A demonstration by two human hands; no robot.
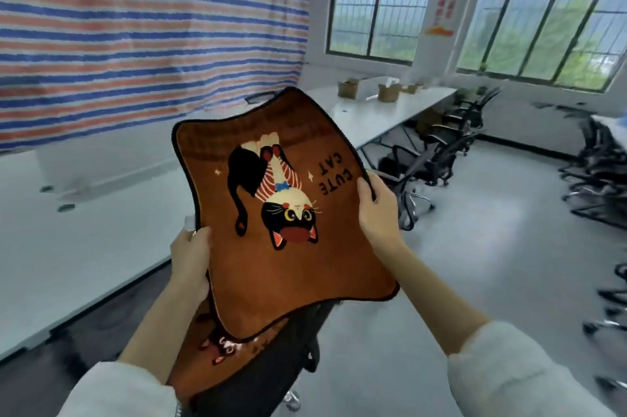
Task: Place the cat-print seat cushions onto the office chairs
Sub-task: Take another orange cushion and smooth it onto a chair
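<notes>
Rust-brown plush, edged in black piping, fills the middle of the view: a cat-print cushion [281, 213] held up in the air by both hands. Its print faces the camera upside down, a black-and-white cat in a striped outfit with the words "CUTE CAT" beside it. The left hand [190, 260] grips the cushion's left edge, thumb on the printed face. The right hand [376, 209] grips the right edge, fingers curled over the piping. Below it, a second cushion [217, 352] of the same print lies on the seat of a black office chair [271, 369], partly hidden. A long white desk [68, 247] runs along the left, with cardboard boxes [388, 92] at its far end and more chairs [441, 152] tucked beside it.
</notes>
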